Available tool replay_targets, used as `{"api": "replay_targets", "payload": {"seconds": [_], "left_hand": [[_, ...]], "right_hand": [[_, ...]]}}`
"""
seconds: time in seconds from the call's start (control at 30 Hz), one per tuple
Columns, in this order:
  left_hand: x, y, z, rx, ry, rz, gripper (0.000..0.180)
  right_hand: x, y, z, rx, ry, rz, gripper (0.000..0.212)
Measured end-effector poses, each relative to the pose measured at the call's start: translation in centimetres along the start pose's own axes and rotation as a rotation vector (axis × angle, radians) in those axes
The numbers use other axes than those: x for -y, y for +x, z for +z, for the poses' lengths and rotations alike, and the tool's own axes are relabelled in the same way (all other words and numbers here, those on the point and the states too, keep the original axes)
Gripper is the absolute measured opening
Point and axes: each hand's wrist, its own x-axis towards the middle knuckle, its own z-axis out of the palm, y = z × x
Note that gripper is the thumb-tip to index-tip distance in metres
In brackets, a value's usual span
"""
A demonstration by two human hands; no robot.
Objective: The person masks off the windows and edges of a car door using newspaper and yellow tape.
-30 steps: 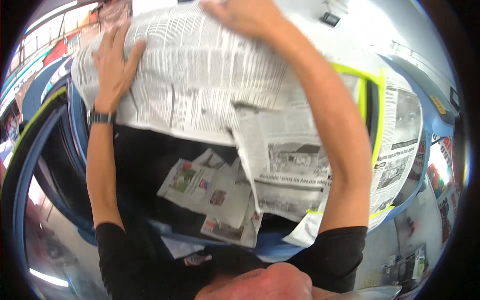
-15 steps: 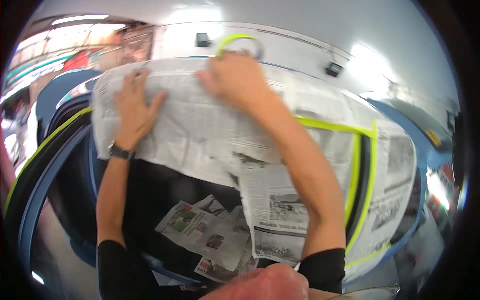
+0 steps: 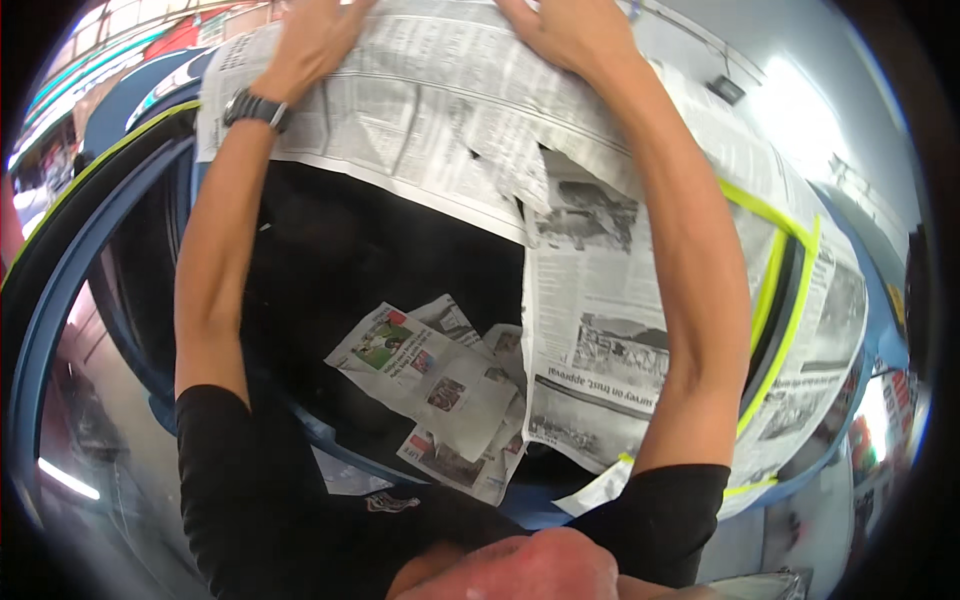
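Newspaper sheets point(image 3: 400, 120) cover the upper part of a blue car body. My left hand point(image 3: 318, 40) lies on the paper near the top edge of the view, thumb spread and fingertips cut off. Farther right, my right hand point(image 3: 585, 38) reaches over the same sheet with its thumb stretched out. Its fingers run out of view; a sliver of a yellow-green tape roll point(image 3: 633, 9) shows at its outer side. Another newspaper sheet point(image 3: 600, 300) hangs down by my right forearm, overlapped by the upper one.
Loose newspaper pieces point(image 3: 440, 385) lie inside the dark opening point(image 3: 360, 260) below the sheets. Yellow-green tape point(image 3: 765, 210) borders a dark strip at the right. To the left stands a blue door frame point(image 3: 60, 290) with a taped edge. A lamp point(image 3: 726, 90) hangs on the wall.
Both hands have reached farther away, up to the top edge of the view. The view has tilted down, showing more of the opening. The tape roll, earlier plain in my right hand, is now nearly hidden.
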Motion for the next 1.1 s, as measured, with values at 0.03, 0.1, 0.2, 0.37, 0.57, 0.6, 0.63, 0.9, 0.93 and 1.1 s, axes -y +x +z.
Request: {"api": "replay_targets", "payload": {"seconds": [0.03,0.1,0.2,0.37,0.57,0.6,0.63,0.9,0.93,1.1], "left_hand": [[-0.4,-0.7,0.2,0.008,-0.068,-0.006,0.051],[1.0,-2.9,0.6,-0.132,-0.049,0.397,0.062],[1.6,-4.6,1.9,-0.204,0.024,0.589,0.068],[0.1,-4.7,2.6,-0.233,0.078,0.520,0.068],[-0.5,-4.6,2.0,-0.173,0.072,0.498,0.068],[-0.4,-4.6,1.8,-0.147,0.072,0.490,0.068],[-0.2,-4.6,1.3,-0.124,0.079,0.480,0.068],[1.0,-2.8,1.0,-0.014,0.006,0.433,0.060],[1.5,-2.8,0.9,0.001,0.001,0.425,0.059],[2.2,-2.4,0.5,0.022,-0.061,0.379,0.058]], "right_hand": [[-0.4,-0.1,0.0,0.009,-0.009,0.021,0.060],[-0.2,0.3,-0.2,0.022,-0.017,0.021,0.059],[-0.4,0.7,0.0,0.005,-0.059,-0.040,0.059],[-1.5,1.5,0.0,-0.046,-0.110,-0.091,0.060],[-0.6,0.9,-0.9,0.002,0.010,-0.107,0.053],[-0.4,0.1,-1.3,0.000,-0.002,-0.196,0.047],[0.2,-1.1,-2.3,-0.007,-0.010,-0.290,0.042],[3.8,-13.5,-0.8,-0.144,-0.603,-0.614,0.078],[3.7,-13.2,0.6,-0.270,-0.677,-0.601,0.074],[3.9,-10.7,0.7,-0.322,-0.445,-0.606,0.020]]}}
